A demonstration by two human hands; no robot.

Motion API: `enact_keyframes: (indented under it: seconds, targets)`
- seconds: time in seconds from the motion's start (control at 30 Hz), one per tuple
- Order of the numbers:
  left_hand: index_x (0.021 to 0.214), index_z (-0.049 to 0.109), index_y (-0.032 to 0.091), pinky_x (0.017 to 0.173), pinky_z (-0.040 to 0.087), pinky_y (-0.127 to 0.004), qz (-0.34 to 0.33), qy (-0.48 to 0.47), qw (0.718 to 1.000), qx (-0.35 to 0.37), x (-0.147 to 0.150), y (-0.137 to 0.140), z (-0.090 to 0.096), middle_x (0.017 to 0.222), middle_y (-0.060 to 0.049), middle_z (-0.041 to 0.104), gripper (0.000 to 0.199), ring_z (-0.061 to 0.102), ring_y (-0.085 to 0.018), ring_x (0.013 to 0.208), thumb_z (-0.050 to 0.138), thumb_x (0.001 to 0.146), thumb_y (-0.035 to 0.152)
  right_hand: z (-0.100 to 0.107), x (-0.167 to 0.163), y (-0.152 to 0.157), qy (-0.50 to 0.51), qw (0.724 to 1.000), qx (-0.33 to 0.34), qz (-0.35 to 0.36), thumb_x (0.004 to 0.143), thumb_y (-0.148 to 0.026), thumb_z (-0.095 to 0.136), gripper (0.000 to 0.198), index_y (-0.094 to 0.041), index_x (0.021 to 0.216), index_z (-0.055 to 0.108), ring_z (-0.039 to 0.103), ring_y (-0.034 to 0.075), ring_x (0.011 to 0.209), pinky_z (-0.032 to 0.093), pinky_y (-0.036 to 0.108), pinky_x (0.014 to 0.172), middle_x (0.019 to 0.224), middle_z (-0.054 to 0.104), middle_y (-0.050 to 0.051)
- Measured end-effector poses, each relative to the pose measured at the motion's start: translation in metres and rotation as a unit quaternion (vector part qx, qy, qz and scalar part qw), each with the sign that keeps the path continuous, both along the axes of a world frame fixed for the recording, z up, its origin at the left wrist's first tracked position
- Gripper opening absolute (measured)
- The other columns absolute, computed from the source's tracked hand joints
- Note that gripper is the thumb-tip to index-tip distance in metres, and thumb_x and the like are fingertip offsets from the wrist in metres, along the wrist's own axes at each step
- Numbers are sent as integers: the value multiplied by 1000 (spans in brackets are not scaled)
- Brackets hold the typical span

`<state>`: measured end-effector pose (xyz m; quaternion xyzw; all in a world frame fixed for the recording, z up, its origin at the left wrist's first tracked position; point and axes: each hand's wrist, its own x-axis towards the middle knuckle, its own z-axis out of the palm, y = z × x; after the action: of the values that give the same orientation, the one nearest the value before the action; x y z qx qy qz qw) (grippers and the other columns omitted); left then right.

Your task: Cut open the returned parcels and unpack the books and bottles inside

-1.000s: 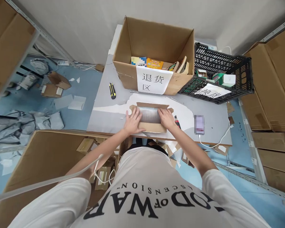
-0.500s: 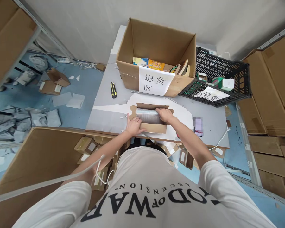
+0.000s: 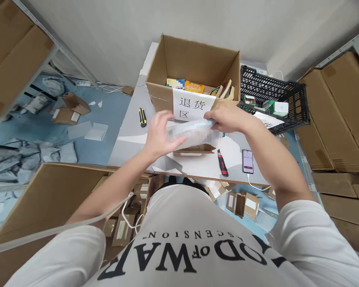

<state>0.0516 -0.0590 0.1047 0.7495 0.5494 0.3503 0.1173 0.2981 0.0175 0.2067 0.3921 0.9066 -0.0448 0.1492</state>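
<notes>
A bubble-wrapped package [image 3: 191, 131], pale and translucent, is held above the table in front of me; its contents are not clear. My right hand [image 3: 227, 117] pinches its right end. Around the left end my left hand [image 3: 160, 135] is cupped, thumb in front and slightly blurred fingers at the far side. Below the package lies the open small cardboard box [image 3: 197, 149], largely hidden by it. A red and black utility knife [image 3: 223, 163] rests to the right of that box.
Behind stands a large carton [image 3: 197, 52] with books and a paper sign. A black crate [image 3: 275, 91] is beside it. A yellow utility knife [image 3: 143, 117] and a phone on a cable [image 3: 247, 161] lie on the table [image 3: 128, 139]. A big open carton [image 3: 56, 191] stands at left.
The bubble-wrapped package has come up out of the small box, in my right hand. My left hand has left the box's side and risen to the package's left end. The red knife is now uncovered.
</notes>
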Motion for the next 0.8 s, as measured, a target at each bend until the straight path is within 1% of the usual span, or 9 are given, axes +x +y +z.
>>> enact_keyframes:
  seconds: [0.07,0.13,0.23,0.3,0.37,0.47,0.5,0.63,0.8]
  targets:
    - [96,62,17,93,44,-44,-82,34,994,-58,13,16,25,93,-9,67,41,62,-28,96,64,72,51,15,-11,0,-17,1000,12,9,76,-19,64,33,-24,109,65,62,25,88,41,36,74,93,69,6]
    - [95,63,16,83,48,-40,-129,48,984,-112,28,24,34,84,-8,67,40,64,-28,87,61,77,52,27,-19,-1,-5,1000,18,18,75,-19,65,33,-25,107,66,62,26,89,43,37,75,91,69,6]
    - [94,64,15,74,49,-35,-107,-25,983,-148,41,23,23,74,-5,66,40,65,-24,75,57,81,53,39,-14,-6,105,993,41,19,78,-24,65,30,-25,108,65,61,27,94,45,40,79,96,68,6]
    - [95,64,14,72,49,-32,-83,-155,970,-169,43,19,8,78,-5,68,44,65,-22,75,61,79,54,38,4,-15,239,967,83,-18,82,-30,62,32,-24,113,62,60,27,100,47,41,81,104,66,8]
    - [96,64,13,70,50,-30,-65,-316,925,-201,43,16,-6,86,-7,70,49,66,-22,79,65,75,57,23,26,-27,399,903,132,-88,87,-39,57,36,-24,120,58,59,26,103,49,41,81,111,64,10]
    - [96,65,12,70,52,-31,-31,-488,834,-256,43,13,-20,90,-9,71,55,67,-23,80,73,68,58,-23,47,-47,611,743,164,-218,93,-48,43,38,-27,123,52,62,21,95,52,39,78,108,62,8]
    - [95,65,12,70,53,-32,-21,-518,811,-270,43,12,-23,89,-9,71,56,67,-23,80,75,65,58,-43,48,-53,647,707,129,-254,92,-50,44,37,-27,119,53,63,19,87,53,37,75,103,63,6]
    - [92,66,12,69,55,-34,-8,-569,760,-313,46,8,-31,84,-9,72,58,69,-25,78,79,60,59,-105,30,-67,656,658,-82,-359,81,-59,55,47,-24,113,55,64,19,82,54,35,71,102,66,7]
    - [94,67,11,69,56,-34,-12,-567,750,-341,49,4,-43,83,-10,73,63,70,-26,80,78,58,62,-119,9,-75,664,609,-238,-363,77,-62,56,56,-25,119,56,65,24,99,54,40,84,109,69,6]
